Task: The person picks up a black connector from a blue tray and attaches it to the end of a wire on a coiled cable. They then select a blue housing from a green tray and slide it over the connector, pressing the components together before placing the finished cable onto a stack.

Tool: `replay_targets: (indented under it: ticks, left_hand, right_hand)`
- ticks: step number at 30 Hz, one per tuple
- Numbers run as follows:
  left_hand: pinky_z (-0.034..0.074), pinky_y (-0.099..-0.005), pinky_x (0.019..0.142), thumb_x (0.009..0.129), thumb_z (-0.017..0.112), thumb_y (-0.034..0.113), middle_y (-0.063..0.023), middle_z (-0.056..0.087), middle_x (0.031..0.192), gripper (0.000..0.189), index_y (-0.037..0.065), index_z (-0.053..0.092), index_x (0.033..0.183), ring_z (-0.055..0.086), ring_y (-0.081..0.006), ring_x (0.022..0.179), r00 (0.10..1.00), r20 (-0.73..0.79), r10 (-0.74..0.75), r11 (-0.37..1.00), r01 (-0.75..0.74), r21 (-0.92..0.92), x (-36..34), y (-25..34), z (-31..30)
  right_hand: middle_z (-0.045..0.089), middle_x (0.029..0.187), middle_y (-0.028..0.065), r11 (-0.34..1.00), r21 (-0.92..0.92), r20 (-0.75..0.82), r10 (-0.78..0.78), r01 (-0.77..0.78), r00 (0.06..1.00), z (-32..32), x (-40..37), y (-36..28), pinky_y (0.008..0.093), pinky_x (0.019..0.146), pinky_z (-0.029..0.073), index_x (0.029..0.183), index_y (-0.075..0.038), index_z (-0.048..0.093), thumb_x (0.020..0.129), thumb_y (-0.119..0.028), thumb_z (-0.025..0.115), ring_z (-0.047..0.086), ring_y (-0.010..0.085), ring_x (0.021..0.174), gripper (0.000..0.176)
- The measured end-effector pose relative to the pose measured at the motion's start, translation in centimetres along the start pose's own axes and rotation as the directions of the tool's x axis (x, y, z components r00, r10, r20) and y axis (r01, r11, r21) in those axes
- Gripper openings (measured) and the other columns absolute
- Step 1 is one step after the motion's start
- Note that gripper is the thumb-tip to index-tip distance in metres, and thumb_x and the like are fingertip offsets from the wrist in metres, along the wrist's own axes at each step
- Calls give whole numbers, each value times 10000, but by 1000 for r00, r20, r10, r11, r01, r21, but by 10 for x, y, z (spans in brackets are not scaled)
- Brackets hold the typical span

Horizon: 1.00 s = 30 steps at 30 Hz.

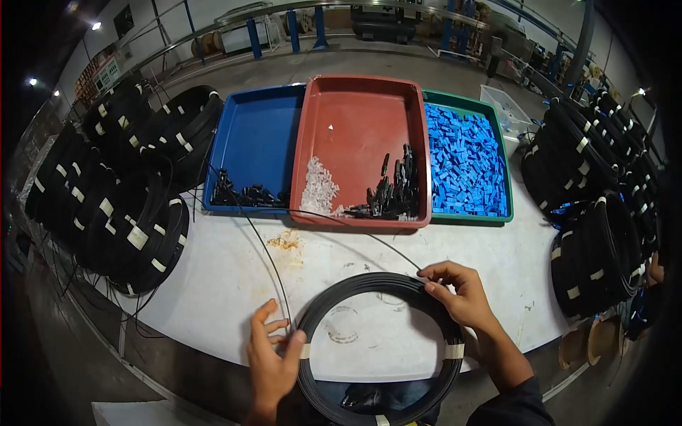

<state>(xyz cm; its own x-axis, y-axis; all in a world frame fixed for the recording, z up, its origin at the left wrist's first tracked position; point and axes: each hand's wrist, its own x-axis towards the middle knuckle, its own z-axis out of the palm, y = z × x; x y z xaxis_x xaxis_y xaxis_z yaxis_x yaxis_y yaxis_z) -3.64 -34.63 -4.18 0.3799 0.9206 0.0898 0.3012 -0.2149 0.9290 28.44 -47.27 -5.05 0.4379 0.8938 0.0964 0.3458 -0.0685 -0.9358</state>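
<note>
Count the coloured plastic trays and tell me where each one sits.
3: a blue plastic tray at the left, a red plastic tray in the middle, and a green plastic tray, holding small blue pieces, at the right.

A blue tray (259,138) with black pieces (259,196), a red tray (362,117) with clear pieces (320,187) and more black ones, and a green tray (503,153) with blue pieces (465,163) stand side by side on a stained white table (234,284). Blue posts (293,32) rise from the grey floor (341,58) behind; wooden spools (604,341) sit low at the right.
</note>
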Motion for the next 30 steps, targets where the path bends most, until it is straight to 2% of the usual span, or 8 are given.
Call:
replay_targets:
  ticks: [2,4,10,13,16,20,24,30]
  left_hand:
    - [591,-337,784,888,741,37,-284,646,1264,565,-63,464,1370,726,-280,945,994,-103,21,991,-34,-131,26,-21,1]
    - [601,-334,765,867,709,-51,-258,686,1202,501,-48,504,1324,741,-260,890,988,-136,77,990,-92,-107,50,-15,2]
    - [606,-317,709,839,707,-79,-232,728,1106,399,-11,588,1215,751,-248,803,960,-113,255,936,-216,277,75,-12,-3]
    - [567,-259,721,851,706,-85,-212,707,1149,439,-26,552,1258,714,-160,836,993,-61,104,983,-93,159,74,-5,4]
    - [565,-255,722,848,708,-92,-214,704,1162,426,-34,551,1240,706,-150,827,996,-26,82,991,-85,-106,76,-17,9]
    - [566,-258,743,843,693,-121,-219,734,1112,399,-51,548,1207,717,-157,830,906,-142,399,915,-383,129,71,-18,15]
    - [600,-320,748,789,679,-139,-175,768,1029,306,-70,649,1085,764,-266,818,763,-28,646,735,-611,295,65,10,25]
    - [540,-413,904,802,675,-76,-182,762,1071,474,-17,638,1271,739,-336,922,721,371,584,669,-687,283,67,23,29]
  right_hand:
    - [667,912,17,998,-45,-12,-38,38,999,3,15,-8,240,691,495,1256,-19,638,922,-20,723,610,91,775,344]
    - [657,913,17,989,146,39,21,-26,999,5,30,-23,229,629,499,1205,-25,639,922,11,707,628,96,792,293]
    - [605,964,-3,851,421,88,307,-315,948,-2,56,-45,225,470,430,1209,-47,595,927,28,705,576,80,627,312]
    - [593,962,-28,812,531,58,249,-241,967,-2,54,-48,214,426,258,1136,-74,599,941,10,706,389,11,524,238]
    - [577,990,-15,812,558,-47,238,-172,970,-3,51,-39,213,407,253,1136,-58,599,927,20,719,401,4,501,253]
    - [579,974,-2,766,643,-272,194,28,943,-8,48,-29,219,374,211,1074,-54,589,941,-21,712,343,-6,447,184]
    - [561,815,14,708,687,-425,211,162,880,-10,45,-28,218,339,226,1073,-69,556,965,-78,677,348,34,405,163]
    - [575,816,48,703,601,-577,53,380,815,-14,38,-40,209,335,261,1088,-63,547,974,-82,657,374,42,415,160]
